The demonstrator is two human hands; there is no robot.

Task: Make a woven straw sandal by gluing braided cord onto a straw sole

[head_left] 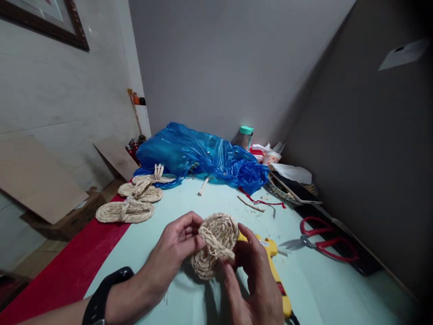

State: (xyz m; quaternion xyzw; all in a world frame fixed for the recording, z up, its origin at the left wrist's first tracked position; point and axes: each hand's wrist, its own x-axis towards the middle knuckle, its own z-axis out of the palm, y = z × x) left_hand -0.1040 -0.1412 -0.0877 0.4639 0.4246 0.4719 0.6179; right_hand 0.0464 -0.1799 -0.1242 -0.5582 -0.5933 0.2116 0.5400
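Note:
Between my hands is a small woven straw sandal (221, 228), tilted up above the table, with a braided strap across its middle. My left hand (179, 241) pinches the strap's left end between thumb and fingers. At the other side my right hand (253, 275) grips the strap's right end and the sole's edge. Just behind my right hand lies a yellow glue gun (270, 248), partly covered by it. Several similar straw sandals (125, 212) rest in a group at the table's left side.
Red-handled scissors (328, 239) lie to the right, blades toward the glue gun. A large blue plastic bag (203, 153) spreads across the back. Near it are a green-lidded bottle (245, 136), a paper cup (271, 157), a basket (284, 192) and a red cord (260, 201). Walls stand behind and right.

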